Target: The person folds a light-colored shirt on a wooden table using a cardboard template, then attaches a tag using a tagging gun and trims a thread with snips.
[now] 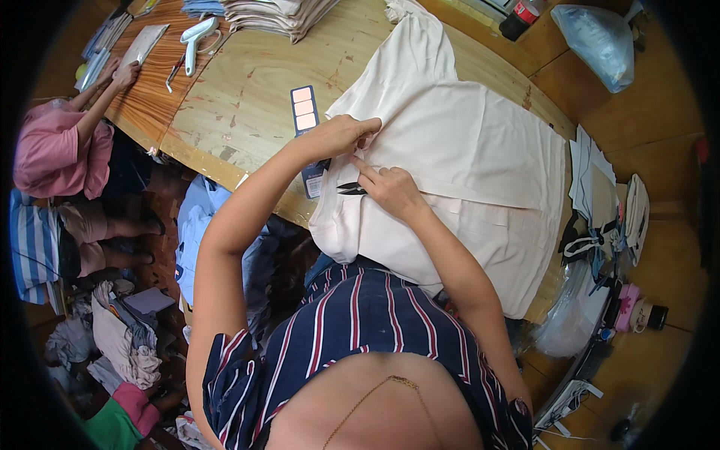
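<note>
A cream long-sleeved shirt [480, 142] lies spread over the table in front of me, one sleeve stretching toward the far side. My left hand [343, 139] is closed, pinching the shirt near its left edge between thumb and forefinger. Just below it, my right hand [394, 191] rests on the cloth, its index finger reaching up to the pinched spot. Small thread snips [350, 189] with dark blades stick out leftward from that hand's curled fingers; their handle is hidden. A dark blue tag card [304, 109] with pale panels lies partly under my left wrist.
Folded garments [277, 15] are stacked at the far edge. A white tagging gun [196, 41] lies left of them. Another person in a pink top [56, 150] works at the left. Papers [589, 176], a clear bag [596, 45] and a bottle [521, 19] sit to the right.
</note>
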